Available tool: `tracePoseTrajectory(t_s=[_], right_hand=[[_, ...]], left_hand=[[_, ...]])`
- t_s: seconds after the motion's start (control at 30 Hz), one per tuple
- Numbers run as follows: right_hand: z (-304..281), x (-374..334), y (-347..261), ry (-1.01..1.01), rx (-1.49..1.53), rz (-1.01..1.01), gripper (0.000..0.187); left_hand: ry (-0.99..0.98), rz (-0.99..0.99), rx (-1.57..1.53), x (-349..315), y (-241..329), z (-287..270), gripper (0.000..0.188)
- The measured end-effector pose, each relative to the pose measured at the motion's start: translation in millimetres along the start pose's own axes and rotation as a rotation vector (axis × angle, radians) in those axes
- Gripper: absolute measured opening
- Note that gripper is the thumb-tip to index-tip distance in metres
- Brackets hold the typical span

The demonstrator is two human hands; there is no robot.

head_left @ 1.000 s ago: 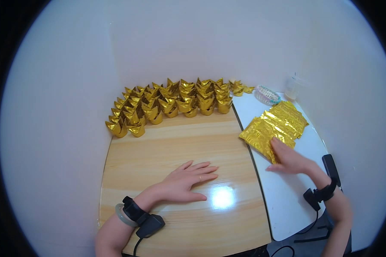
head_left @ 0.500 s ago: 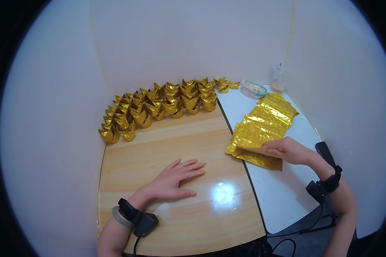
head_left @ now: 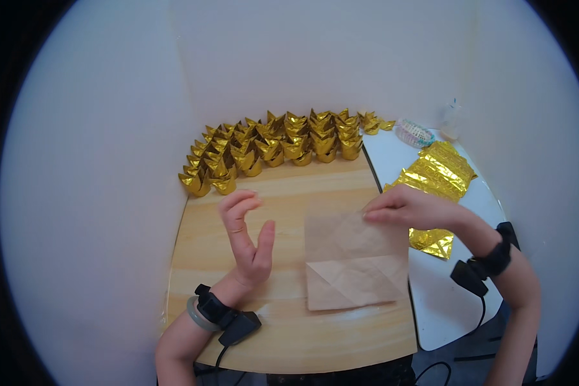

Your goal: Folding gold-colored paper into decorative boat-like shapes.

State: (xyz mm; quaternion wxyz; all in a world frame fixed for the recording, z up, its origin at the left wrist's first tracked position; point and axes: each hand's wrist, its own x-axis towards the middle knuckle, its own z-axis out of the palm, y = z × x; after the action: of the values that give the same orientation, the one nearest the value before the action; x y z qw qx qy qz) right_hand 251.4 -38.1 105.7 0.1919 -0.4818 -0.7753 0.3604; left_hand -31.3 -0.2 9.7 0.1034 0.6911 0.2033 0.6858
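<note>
My right hand (head_left: 395,206) pinches the upper right corner of a brownish, creased sheet of paper (head_left: 357,270), which hangs over the right part of the wooden board. Its lower part shows fold lines running diagonally and across. Raised over the board to the left is my left hand (head_left: 246,238), fingers curled, thumb apart, holding nothing. Beyond my right hand lies a spread stack of gold foil sheets (head_left: 441,170), partly covered by that hand and the paper. Gold foil folded ingots (head_left: 296,145) stand in several packed rows along the board's far edge.
The wood-patterned board (head_left: 264,334) meets a white tabletop (head_left: 444,302) on the right. A beaded ring-shaped item (head_left: 415,134) and a clear plastic cup (head_left: 451,122) stand at the far right, near a few small gold pieces (head_left: 372,122). Pale walls close in behind and left.
My right hand has lifted a sheet off the gold stack and carried it left over the board, brown side showing. My left hand has risen off the board and curled. The view has shifted.
</note>
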Motion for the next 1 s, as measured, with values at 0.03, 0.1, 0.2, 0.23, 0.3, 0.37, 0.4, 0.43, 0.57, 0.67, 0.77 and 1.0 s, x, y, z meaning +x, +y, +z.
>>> tracePoseTrajectory(t_s=[0.03, 0.1, 0.2, 0.23, 0.3, 0.37, 0.4, 0.43, 0.57, 0.67, 0.77, 1.0], right_hand=[[9.3, 8.7, 13.7, -0.072, -0.019, 0.016, 0.031], [26.8, 21.8, 35.9, -0.155, -0.033, 0.025, 0.031], [44.1, 27.1, 55.3, -0.061, -0.080, 0.003, 0.031], [45.4, 23.2, 59.3, 0.052, 0.002, 0.006, 0.032], [47.5, 11.2, 63.7, 0.152, 0.082, 0.014, 0.034], [47.4, -3.1, 67.1, 0.202, 0.223, 0.086, 0.032], [47.8, -7.0, 71.6, 0.194, 0.223, 0.089, 0.032], [47.8, -10.0, 76.4, 0.184, 0.228, 0.104, 0.030], [34.2, -4.9, 91.7, 0.221, 0.251, 0.080, 0.028], [28.5, 0.1, 87.2, 0.283, 0.185, 0.055, 0.030], [33.8, -2.5, 59.4, 0.237, -0.061, -0.146, 0.039], [64.1, -2.6, 15.1, -0.138, -0.475, -0.352, 0.058]], left_hand=[[-0.262, -0.074, -0.093, 3.1, -0.6, -6.0, 0.034], [-0.522, -0.157, -0.178, 6.0, 1.4, -9.4, 0.028], [-1.000, -0.354, -0.230, 1.3, 4.4, 2.1, 0.025], [-1.068, -0.291, -0.218, -3.1, 2.9, 4.7, 0.028], [-1.126, -0.238, -0.207, -9.4, -1.5, 4.4, 0.032], [-1.171, -0.231, -0.148, -14.3, -6.4, 4.5, 0.039], [-1.167, -0.239, -0.149, -14.3, -7.0, 4.6, 0.039], [-1.191, -0.268, -0.145, -13.5, -6.1, 4.6, 0.041], [-1.225, -0.309, -0.144, -12.5, -4.3, 4.6, 0.043], [-1.242, -0.342, -0.125, -9.2, -4.1, 2.7, 0.044], [-1.237, -0.363, -0.107, -7.5, -3.4, 0.4, 0.043], [-1.176, -0.365, -0.084, -14.3, -10.5, 3.3, 0.046]])
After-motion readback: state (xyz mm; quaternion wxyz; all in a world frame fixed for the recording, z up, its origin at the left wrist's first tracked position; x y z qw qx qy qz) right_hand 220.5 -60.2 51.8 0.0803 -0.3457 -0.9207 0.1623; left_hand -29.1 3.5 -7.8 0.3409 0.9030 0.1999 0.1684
